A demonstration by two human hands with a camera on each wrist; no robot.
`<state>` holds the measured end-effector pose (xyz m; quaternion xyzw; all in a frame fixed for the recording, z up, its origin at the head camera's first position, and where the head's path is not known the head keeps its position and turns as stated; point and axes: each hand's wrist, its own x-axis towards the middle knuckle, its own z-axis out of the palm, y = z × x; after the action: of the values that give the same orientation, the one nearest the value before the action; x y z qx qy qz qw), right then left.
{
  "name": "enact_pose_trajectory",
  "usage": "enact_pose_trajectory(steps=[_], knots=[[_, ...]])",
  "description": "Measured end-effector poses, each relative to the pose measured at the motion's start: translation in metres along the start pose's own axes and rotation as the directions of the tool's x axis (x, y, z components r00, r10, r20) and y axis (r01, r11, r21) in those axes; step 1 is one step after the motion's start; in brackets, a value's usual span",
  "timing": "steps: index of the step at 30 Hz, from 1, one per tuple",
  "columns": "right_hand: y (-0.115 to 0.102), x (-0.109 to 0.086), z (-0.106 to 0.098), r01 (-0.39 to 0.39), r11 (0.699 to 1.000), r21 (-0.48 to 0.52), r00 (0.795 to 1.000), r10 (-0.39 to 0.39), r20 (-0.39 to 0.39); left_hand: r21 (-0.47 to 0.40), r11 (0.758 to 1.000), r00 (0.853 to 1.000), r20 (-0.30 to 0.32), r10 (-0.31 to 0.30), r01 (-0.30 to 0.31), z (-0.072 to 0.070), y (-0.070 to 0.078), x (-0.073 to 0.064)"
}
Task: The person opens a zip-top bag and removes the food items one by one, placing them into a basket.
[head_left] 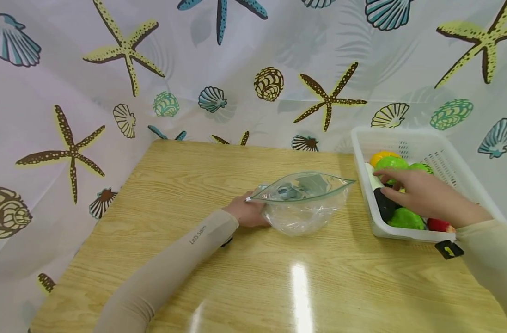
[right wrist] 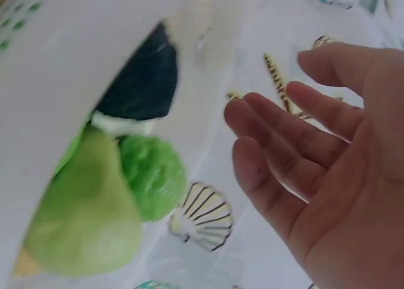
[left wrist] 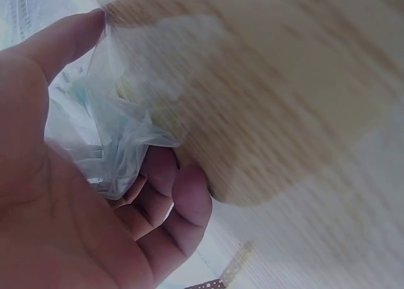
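Observation:
My left hand (head_left: 249, 210) grips the left end of a clear zip bag (head_left: 305, 219) on the table, fingers curled round its crumpled plastic (left wrist: 120, 137) in the left wrist view. The bag's mouth gapes upward, and a grey-blue item (head_left: 290, 191) shows inside. Over the white basket (head_left: 407, 235) hovers my right hand (head_left: 428, 194), its fingers loosely bent and holding nothing. Beneath it lie a black-and-white piece (head_left: 385, 204), a green piece (head_left: 405, 218) and a red piece (head_left: 440, 225). The right wrist view shows a green pear (right wrist: 88, 213) and a bumpy green ball (right wrist: 151, 178).
An orange piece (head_left: 384, 157) sits at the basket's back left corner. The wooden table (head_left: 195, 171) extends left and in front of the bag. A hanging sheet (head_left: 236, 118) printed with shells and starfish borders the table's back and left side.

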<state>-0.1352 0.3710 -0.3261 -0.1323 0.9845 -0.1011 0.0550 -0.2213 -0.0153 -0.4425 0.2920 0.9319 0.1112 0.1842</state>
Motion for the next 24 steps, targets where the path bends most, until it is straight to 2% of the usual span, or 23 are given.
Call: enact_pose_trajectory(steps=[6,10,14,17,20,24], knots=[[-0.044,0.006,-0.011,0.067,0.996,0.059,0.997,-0.064,-0.052,-0.006,1.000,1.000,0.015,-0.023,0.023,-0.003,-0.003,0.002],[-0.062,0.012,-0.009,0.147,0.989,0.029,0.988,-0.145,-0.050,0.030,0.999,1.000,0.000,-0.015,0.015,-0.004,-0.004,0.002],[-0.067,0.017,-0.003,0.203,0.979,0.026,0.978,-0.201,-0.057,0.007,1.000,0.997,-0.073,0.001,0.000,-0.003,-0.005,0.001],[-0.068,0.021,-0.001,0.230,0.972,0.036,0.971,-0.227,-0.080,-0.030,1.000,0.989,-0.149,0.001,-0.006,-0.004,-0.007,0.002],[-0.068,0.025,-0.003,0.252,0.968,0.015,0.962,-0.248,-0.110,-0.034,0.999,0.973,-0.229,-0.022,0.015,-0.005,-0.010,0.006],[-0.068,0.031,-0.009,0.256,0.966,-0.018,0.954,-0.256,-0.157,-0.029,0.996,0.946,-0.313,-0.091,0.086,-0.010,-0.013,0.012]])
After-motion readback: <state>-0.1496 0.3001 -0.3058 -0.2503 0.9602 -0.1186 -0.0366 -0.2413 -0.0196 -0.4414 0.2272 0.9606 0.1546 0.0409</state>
